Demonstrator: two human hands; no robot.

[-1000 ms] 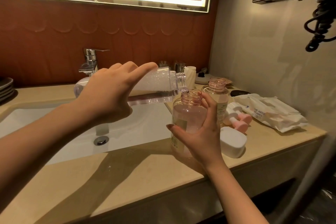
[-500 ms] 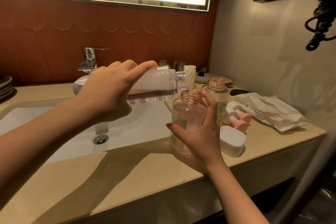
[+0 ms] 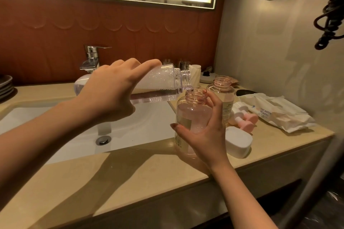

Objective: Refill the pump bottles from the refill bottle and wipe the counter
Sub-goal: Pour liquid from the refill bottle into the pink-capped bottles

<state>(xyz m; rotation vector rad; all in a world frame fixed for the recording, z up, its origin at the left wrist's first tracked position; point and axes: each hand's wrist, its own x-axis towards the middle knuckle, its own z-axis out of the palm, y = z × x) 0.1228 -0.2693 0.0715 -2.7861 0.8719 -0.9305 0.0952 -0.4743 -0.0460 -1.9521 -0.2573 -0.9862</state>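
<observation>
Tipping a clear plastic refill bottle (image 3: 160,87) almost flat over the white sink (image 3: 145,126) with the left hand (image 3: 111,95), clamped round the middle of it with the index finger stretched along the top. Holding the open threaded mouth right at the neck of a round, clear, pink-tinted pump bottle (image 3: 191,115) with the pump off. Gripping that one from the near right side with the right hand (image 3: 206,135), thumb and fingers curled round the body, just right of the sink. Honestly can't tell whether resting on the beige stone counter (image 3: 149,182) or held a touch above it. Looks partly filled with pale liquid, and only a thin layer left along the low side of the refill bottle. Just behind to the far right: a second open bottle of the same kind (image 3: 223,89), then pink-and-white pump heads (image 3: 243,119) lying down, a white rounded box (image 3: 238,142) near the front edge, and a pack of wet wipes (image 3: 275,115) further right. Chrome tap (image 3: 91,57) at the far side of the sink.
</observation>
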